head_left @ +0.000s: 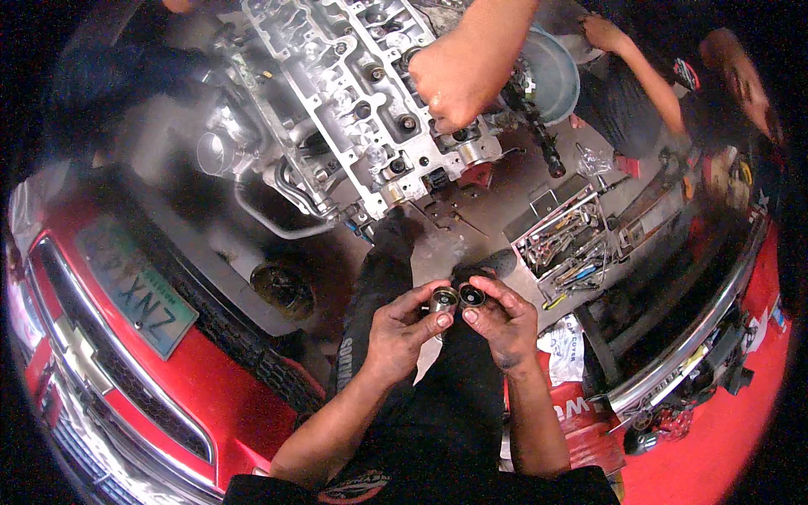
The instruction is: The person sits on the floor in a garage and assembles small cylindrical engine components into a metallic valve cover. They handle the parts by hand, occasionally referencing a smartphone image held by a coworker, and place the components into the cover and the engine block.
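Head view: left hand fingers pinching a short metal cylinder, right hand fingers pinching a dark cup, open ends facing up toward camera.

Two small round metal cups, open ends up, sit side by side, touching, pinched in fingertips.

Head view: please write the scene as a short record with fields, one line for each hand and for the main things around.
left hand: holds a small metal cylinder between the fingertips
right hand: holds a small dark round cup, open end showing
the two parts: side by side, close; contact cannot be told
cylinder head: lies on the floor above the hands
another person's hand: closed, resting on the cylinder head
tool tray: to the right, filled with hand tools
red bumper: at the left
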Available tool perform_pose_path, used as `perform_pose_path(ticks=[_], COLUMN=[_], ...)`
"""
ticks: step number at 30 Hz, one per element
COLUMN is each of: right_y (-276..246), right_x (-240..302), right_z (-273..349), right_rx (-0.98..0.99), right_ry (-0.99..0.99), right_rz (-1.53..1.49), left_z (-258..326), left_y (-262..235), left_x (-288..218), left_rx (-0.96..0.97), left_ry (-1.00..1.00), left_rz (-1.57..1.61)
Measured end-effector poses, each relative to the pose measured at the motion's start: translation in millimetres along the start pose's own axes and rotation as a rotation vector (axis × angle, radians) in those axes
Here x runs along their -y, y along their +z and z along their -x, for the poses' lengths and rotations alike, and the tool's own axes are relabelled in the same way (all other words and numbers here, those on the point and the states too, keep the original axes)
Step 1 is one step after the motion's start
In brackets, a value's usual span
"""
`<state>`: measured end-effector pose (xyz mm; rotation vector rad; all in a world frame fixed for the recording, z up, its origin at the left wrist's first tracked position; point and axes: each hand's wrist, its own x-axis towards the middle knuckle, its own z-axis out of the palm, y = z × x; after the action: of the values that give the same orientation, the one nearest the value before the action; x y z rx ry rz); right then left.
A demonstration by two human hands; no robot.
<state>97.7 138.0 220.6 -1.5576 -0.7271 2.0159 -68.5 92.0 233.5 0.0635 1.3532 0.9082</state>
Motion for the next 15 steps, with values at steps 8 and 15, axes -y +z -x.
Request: perform_pose_path(ticks=[8, 15], right_y=[-13.3, -15.0], right_x=[-1.5, -0.8], right_z=[2.5, -0.5], right_rx=[-0.004, 0.016], right_ry=[0.040, 0.005], right_rz=[0.023, 0.011], left_z=[-2.6, -4.9], left_y=[5.1, 2.7], left_x=[7.6, 16.6], left_rx=[0.011, 0.023], left_ry=[-0.076, -0.101], left_rz=[0.039, 0.195])
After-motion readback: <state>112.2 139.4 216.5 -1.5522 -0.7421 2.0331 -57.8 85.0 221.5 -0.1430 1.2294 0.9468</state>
